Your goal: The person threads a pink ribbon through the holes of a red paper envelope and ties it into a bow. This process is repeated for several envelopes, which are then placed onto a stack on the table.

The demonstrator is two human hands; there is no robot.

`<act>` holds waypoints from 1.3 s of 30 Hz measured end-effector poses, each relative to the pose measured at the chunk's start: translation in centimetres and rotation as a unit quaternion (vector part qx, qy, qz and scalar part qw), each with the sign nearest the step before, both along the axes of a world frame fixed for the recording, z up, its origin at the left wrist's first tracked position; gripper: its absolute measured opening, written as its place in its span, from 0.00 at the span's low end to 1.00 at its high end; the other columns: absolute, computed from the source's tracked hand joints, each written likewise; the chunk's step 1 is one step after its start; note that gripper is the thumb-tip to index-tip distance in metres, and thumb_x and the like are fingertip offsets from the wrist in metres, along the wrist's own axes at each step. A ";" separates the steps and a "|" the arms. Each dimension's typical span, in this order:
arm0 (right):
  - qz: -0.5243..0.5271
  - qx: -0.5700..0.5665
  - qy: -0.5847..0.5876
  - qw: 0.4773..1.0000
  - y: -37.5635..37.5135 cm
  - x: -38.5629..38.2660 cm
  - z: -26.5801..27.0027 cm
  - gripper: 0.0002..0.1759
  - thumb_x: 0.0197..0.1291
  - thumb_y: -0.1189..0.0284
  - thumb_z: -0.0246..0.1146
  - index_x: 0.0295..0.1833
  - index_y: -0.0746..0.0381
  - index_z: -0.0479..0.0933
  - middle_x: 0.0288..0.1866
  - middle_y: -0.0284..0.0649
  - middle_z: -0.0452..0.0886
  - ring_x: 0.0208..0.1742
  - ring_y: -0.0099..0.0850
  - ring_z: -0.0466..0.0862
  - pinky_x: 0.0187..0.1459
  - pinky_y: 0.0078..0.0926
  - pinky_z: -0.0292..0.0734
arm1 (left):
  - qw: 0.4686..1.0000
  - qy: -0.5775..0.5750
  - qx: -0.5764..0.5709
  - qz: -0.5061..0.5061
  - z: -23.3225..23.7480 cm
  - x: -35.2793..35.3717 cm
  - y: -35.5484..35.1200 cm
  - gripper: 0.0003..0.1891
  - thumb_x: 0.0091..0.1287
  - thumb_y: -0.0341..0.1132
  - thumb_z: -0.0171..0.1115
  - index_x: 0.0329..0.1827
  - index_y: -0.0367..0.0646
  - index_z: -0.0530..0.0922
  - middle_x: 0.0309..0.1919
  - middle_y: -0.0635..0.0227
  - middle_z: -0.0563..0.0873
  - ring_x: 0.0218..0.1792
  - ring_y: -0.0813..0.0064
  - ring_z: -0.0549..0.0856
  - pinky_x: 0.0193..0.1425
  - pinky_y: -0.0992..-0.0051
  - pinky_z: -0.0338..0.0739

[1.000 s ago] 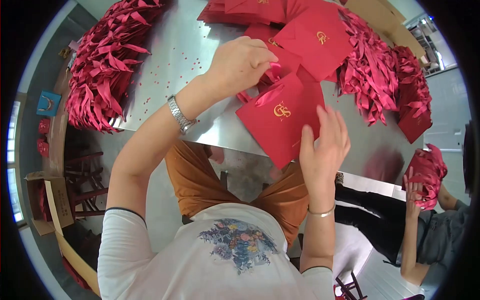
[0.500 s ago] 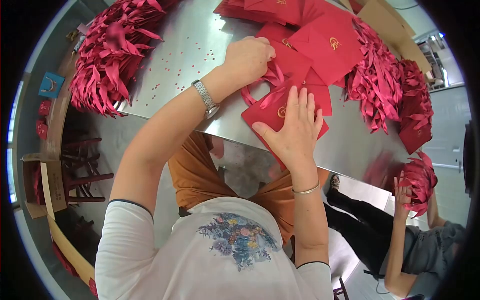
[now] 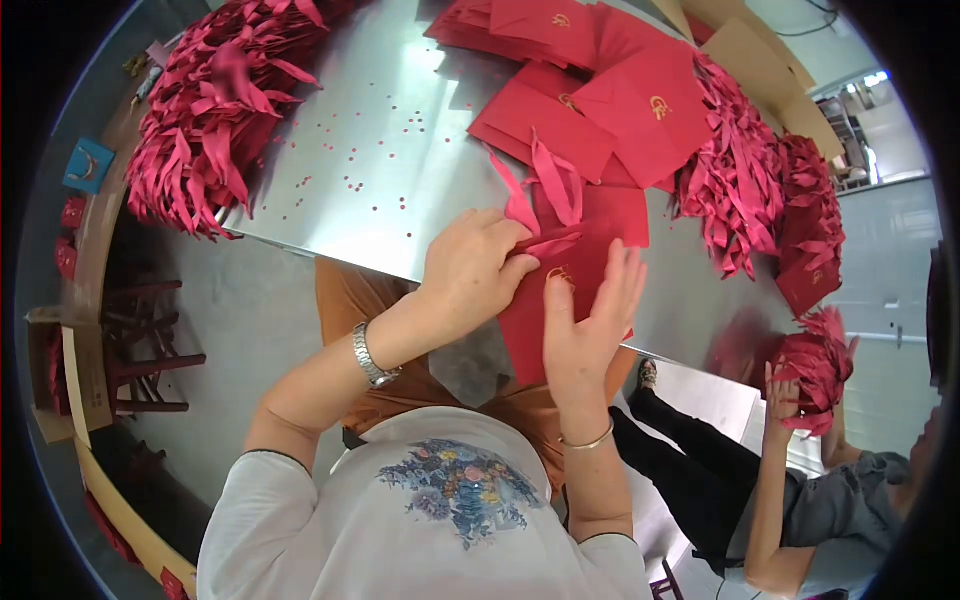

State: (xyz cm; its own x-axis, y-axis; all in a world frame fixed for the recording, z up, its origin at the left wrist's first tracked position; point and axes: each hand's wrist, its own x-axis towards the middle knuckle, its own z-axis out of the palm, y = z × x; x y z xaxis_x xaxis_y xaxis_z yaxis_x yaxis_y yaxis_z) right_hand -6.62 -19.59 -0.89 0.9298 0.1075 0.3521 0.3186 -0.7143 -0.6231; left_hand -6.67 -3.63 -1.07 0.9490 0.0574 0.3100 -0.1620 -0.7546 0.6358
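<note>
A red paper gift bag (image 3: 524, 335) with a gold logo lies at the near edge of the metal table. My left hand (image 3: 474, 268) is closed on the bag's top edge, fingers and thumb pinching it beside the logo. Pink ribbon handles (image 3: 560, 182) loop up from that edge. Against the bag's right side is my right hand (image 3: 588, 325), fingers stretched out and thumb apart. More red bags (image 3: 632, 110) lie overlapped just beyond, some with gold logos.
Ribboned bags stand packed in a bunch (image 3: 205, 120) at the left and another bunch (image 3: 735, 165) at the right. Small red dots are scattered on the metal table (image 3: 345, 235). At the lower right a co-worker's hand (image 3: 783, 392) holds a ribboned bundle (image 3: 812, 370).
My left hand has come down toward me from the ribbon to the bag's top edge. My right hand has lowered slightly, turning from flat on the bag to its side.
</note>
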 end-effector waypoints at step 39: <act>0.007 0.384 0.116 0.916 -2.9 6.3 0.0 0.08 0.63 0.75 0.64 0.36 0.71 0.80 0.26 0.35 0.80 0.29 0.20 0.75 0.34 0.23 0.72 | 0.982 -0.131 0.032 -0.129 1.0 3.3 -4.7 0.13 0.50 0.28 0.73 0.36 0.44 0.78 0.31 0.67 0.81 0.35 0.61 0.78 0.41 0.64 0.67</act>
State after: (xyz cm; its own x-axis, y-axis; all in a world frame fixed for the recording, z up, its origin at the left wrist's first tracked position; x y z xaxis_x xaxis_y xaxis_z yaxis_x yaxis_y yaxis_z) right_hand -0.36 -22.52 -0.92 0.9896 -0.0771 0.1217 0.1193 -0.0349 -0.9922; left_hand -3.32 -8.36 -0.03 0.8162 -0.2029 0.5410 -0.5057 -0.7039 0.4988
